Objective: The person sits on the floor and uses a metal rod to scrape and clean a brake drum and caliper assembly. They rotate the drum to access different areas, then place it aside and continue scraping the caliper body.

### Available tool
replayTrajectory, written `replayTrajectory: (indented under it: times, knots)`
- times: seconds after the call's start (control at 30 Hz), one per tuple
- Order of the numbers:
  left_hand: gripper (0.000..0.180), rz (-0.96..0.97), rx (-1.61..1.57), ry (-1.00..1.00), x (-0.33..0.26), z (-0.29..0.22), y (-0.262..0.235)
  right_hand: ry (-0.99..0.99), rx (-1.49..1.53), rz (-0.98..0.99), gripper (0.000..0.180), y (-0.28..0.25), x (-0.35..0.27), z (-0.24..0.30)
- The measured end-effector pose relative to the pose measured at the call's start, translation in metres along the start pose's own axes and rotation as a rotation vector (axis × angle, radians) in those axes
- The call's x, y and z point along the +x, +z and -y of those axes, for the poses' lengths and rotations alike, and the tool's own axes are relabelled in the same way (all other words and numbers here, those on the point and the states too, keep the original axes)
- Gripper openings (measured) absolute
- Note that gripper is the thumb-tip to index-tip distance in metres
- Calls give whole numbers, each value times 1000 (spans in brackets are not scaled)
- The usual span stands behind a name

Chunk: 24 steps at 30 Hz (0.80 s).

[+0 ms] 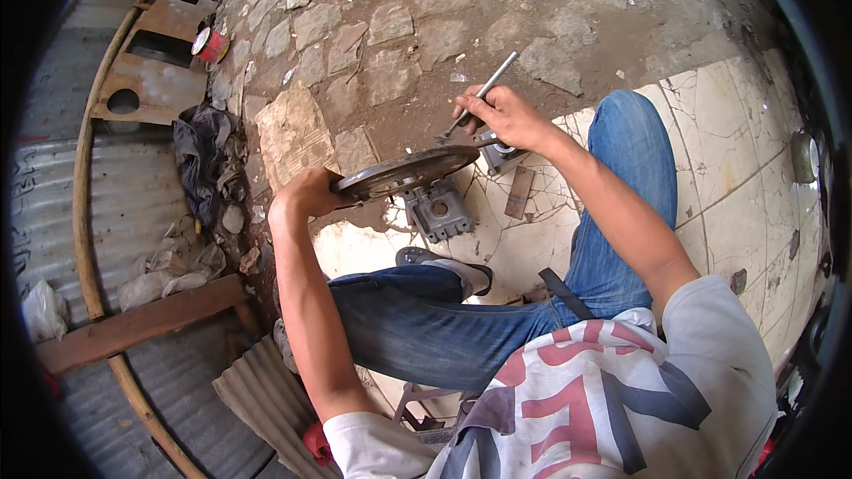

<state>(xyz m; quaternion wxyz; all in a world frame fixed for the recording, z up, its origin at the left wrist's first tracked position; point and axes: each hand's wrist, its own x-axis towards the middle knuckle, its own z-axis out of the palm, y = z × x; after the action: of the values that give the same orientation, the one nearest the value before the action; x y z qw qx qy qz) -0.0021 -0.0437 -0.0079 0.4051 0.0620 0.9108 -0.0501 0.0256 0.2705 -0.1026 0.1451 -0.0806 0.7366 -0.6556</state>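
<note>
My left hand [308,193] grips the left rim of a round dark metal disc [453,158], which is tilted and seen almost edge-on. Closed round a thin grey metal rod [499,74], my right hand [506,115] is above the disc's right side. The rod's lower tip points at the rim; I cannot tell whether it touches. Below the disc, a blocky grey metal casting [441,212] with a round hole sits on the tiles, partly covered by the disc. A second grey metal piece [499,158] lies under my right wrist, beside a flat brownish strip [520,192].
Cracked white tiles [710,142] meet a rough stone-paved ground [390,22] ahead. At left are corrugated metal sheets [133,177], a wooden pole [84,204], a dark cloth [202,155] and a red tin [210,45]. A flat stone slab [295,133] lies beyond my left hand.
</note>
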Motion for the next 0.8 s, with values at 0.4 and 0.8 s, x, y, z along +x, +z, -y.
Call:
replayTrajectory:
  times: [0.4, 0.8]
  knots:
    - [42, -7, -37, 16, 0, 1, 2, 56, -32, -110, 41, -2, -1, -2]
    - [40, -38, -49, 43, 0, 1, 2, -22, -13, -67, 37, -1, 0, -1]
